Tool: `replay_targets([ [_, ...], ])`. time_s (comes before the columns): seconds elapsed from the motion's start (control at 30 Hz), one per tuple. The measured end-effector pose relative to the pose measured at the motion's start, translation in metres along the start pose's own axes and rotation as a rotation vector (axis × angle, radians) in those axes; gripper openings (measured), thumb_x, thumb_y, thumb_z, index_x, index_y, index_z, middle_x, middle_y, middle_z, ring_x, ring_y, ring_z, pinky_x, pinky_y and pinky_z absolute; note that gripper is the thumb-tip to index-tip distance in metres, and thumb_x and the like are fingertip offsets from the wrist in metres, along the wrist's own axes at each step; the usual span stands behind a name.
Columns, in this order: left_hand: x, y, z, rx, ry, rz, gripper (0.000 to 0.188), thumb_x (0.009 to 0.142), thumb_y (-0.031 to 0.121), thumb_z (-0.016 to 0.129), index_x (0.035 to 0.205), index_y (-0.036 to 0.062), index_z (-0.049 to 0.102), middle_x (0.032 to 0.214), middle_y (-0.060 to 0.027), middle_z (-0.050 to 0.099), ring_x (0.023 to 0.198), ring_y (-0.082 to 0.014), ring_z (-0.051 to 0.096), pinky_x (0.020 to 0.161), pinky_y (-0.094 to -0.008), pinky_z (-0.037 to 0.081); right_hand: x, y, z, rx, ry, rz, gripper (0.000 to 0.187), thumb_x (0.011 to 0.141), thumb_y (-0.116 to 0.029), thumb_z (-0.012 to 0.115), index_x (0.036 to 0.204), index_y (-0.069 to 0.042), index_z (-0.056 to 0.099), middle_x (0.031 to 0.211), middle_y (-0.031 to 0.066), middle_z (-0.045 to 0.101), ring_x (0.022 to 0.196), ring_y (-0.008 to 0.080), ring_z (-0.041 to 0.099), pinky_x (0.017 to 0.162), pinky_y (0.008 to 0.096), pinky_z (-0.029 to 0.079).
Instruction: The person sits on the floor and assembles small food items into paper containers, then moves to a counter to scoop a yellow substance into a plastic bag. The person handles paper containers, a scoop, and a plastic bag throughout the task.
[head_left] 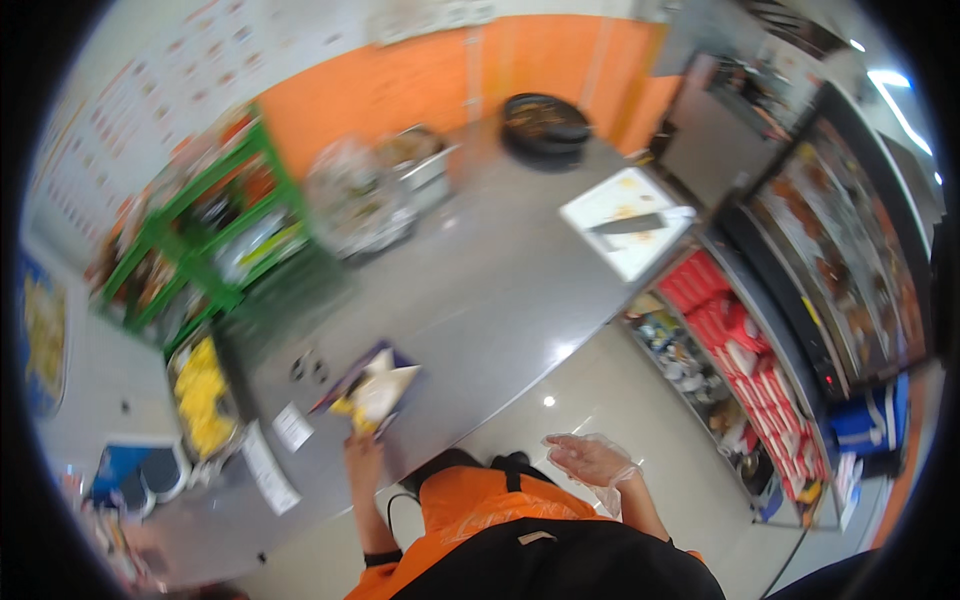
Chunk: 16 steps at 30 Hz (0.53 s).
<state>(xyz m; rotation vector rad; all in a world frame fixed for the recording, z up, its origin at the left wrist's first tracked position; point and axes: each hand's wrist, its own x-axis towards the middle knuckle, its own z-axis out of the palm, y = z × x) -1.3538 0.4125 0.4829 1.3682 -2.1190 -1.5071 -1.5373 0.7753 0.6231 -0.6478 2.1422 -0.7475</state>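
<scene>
My left hand (364,452), bare, is at the near edge of the steel counter, its fingers closed on the lower edge of a purple paper food wrapper (384,352). A pale, flat, folded piece (385,390) with some yellow beside it lies in or on the wrapper; blur hides just what it is. My right hand (592,464) wears a clear plastic glove. It hangs over the floor in front of the counter, fingers stretched out and nothing in them.
Left on the counter (480,280) are a green rack (165,240), a tray of yellow food (205,400), scissors (308,368) and paper slips (270,470). Farther back stand a plastic-covered bowl (360,205), a black pan (545,125) and a knife (632,224) on a white board (625,265).
</scene>
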Motion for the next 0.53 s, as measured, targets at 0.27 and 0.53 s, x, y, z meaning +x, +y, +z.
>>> replay_targets([
  [0.27,0.054,0.042,0.097,-0.019,0.226,0.014,0.053,0.094,0.024,0.043,0.144,0.0077,0.035,0.100,-0.0206,0.052,0.074,-0.0273,0.064,0.060,-0.0326,0.051,-0.033,0.147,-0.153,0.362,0.083,0.185,0.053,0.096,-0.041,0.050,0.136,-0.007,0.046,0.102,0.0083,0.064,0.071,0.0138,0.057,0.070,0.0282,0.051],
  [0.53,0.177,0.110,0.212,-0.093,0.211,0.155,0.052,0.092,0.026,0.041,0.141,0.0079,0.040,0.123,-0.0242,0.052,0.070,-0.0294,0.064,0.057,-0.0322,0.053,0.028,0.225,-0.431,-0.451,0.901,0.293,0.023,0.084,-0.022,0.055,0.099,-0.009,0.066,0.099,0.0127,0.065,0.087,0.0322,0.064,0.075,0.0417,0.052],
])
